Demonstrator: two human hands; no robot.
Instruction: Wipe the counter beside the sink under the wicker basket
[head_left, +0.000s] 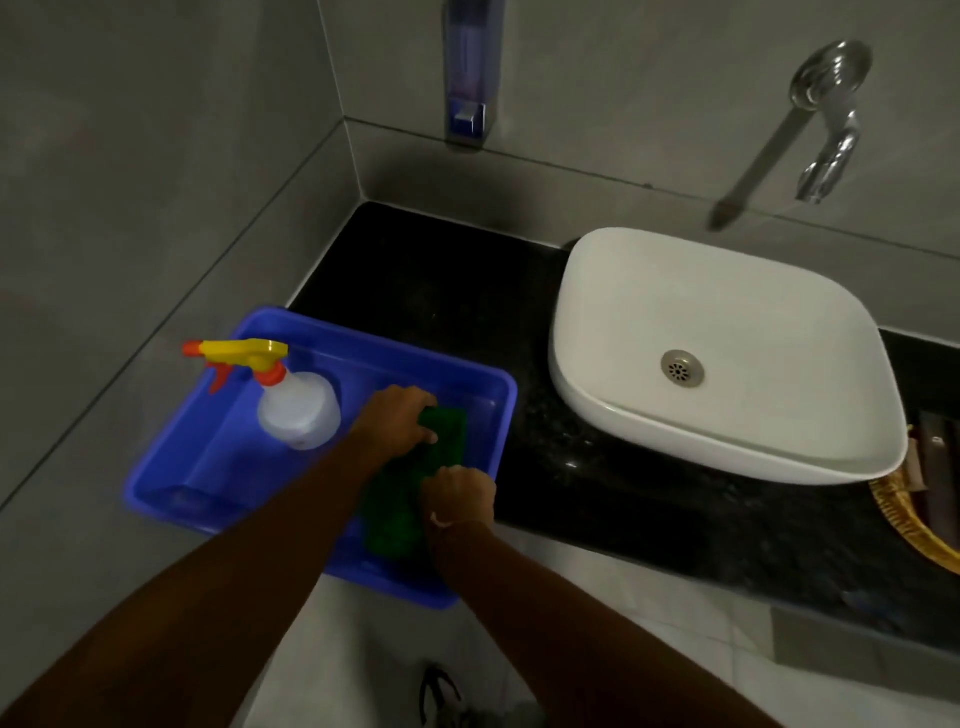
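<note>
Left hand (397, 415) clamped on far end of green cloth (410, 493); right hand (460, 496) gripping its near side, fingertips buried in folds; cloth lies in blue tub (218, 467) beside upright spray bottle (293, 400); tub overhangs black counter (571, 467) edge; white sink (717, 353) right of it; wicker basket (914, 525) cut off by right frame edge, contents hard to make out.
</note>
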